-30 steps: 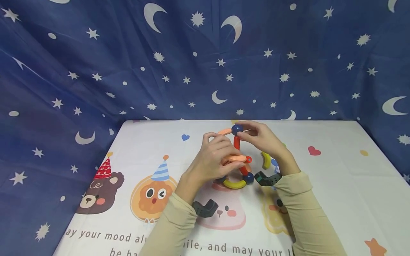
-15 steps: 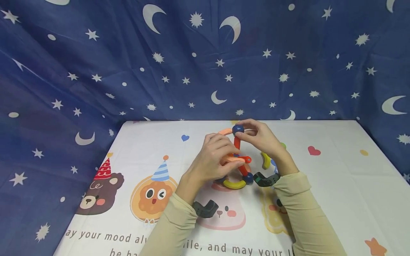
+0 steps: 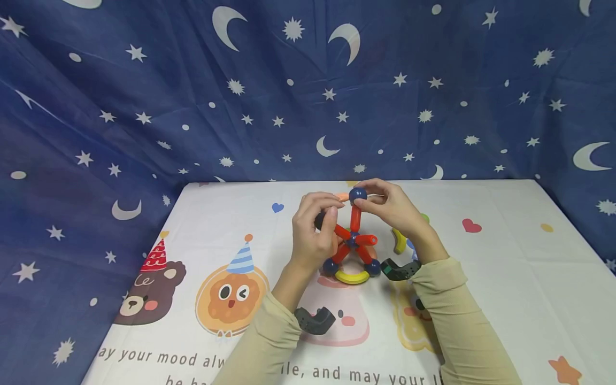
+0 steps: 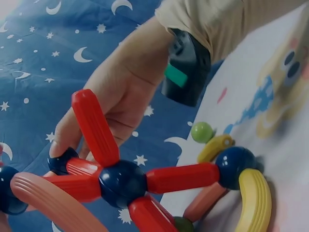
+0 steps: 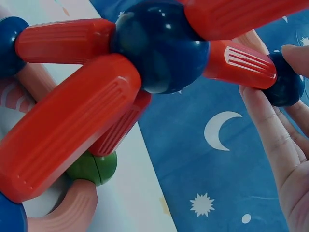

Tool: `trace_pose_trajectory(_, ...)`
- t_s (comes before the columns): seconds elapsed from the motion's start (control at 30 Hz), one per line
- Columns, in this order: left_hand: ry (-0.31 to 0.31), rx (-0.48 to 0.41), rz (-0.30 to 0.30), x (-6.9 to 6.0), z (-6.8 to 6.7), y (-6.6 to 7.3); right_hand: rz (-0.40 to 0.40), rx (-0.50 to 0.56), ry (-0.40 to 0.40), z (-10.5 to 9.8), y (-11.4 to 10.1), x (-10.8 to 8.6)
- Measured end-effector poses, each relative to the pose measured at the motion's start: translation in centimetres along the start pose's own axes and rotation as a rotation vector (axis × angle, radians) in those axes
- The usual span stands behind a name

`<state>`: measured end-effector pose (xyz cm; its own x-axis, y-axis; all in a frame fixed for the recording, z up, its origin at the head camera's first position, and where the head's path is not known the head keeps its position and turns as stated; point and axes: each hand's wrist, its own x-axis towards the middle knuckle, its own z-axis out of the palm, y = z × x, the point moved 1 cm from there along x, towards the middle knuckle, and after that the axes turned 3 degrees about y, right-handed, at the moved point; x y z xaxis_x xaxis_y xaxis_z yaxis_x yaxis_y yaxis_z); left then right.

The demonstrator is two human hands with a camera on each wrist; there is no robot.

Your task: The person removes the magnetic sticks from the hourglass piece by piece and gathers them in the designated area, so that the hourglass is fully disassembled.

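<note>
A magnetic stick-and-ball construction stands on the white cloth, with several red rods spreading from a central blue ball [image 3: 353, 239]. My left hand [image 3: 312, 232] holds a dark blue ball [image 3: 319, 220] at the upper left rod's end between fingers and thumb. My right hand [image 3: 392, 207] pinches the top blue ball [image 3: 357, 195]. One red rod [image 3: 368, 240] points outward with a free end. Below, a curved yellow rod [image 3: 352, 277] links two blue balls. A curved peach rod [image 4: 53, 198] crosses near the left ball in the left wrist view; whether it is joined there, I cannot tell.
A loose-looking curved yellow piece [image 3: 399, 241] and a light green ball [image 4: 202, 132] lie beyond the construction, near my right forearm. The printed white tablecloth [image 3: 505, 256] extends to both sides. A blue starry curtain [image 3: 269, 80] hangs behind the table's far edge.
My left hand has moved left and opened up the view of the central ball. The peach rod that crossed in front of it is gone from there. My right hand stays at the top ball.
</note>
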<state>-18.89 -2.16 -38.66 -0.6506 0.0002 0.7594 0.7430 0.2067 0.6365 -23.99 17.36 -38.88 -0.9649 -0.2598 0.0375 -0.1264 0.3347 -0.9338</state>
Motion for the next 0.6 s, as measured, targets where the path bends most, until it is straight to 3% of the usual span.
trace_pose_trajectory(0.17, 0.015, -0.058, -0.161, 0.3, 0.0, 0.4, 0.002, 0.002, 0.005, 0.0, -0.2, 0.0)
trace_pose_trajectory(0.37, 0.025, -0.131, -0.426, 1.0, 0.0, 0.9, 0.000, -0.009, 0.009, -0.1, -0.2, 0.1)
trace_pose_trajectory(0.6, -0.019, -0.090, -0.699, 2.1, -0.3, 1.0, -0.019, -0.022, 0.009, -0.1, -0.1, 0.0)
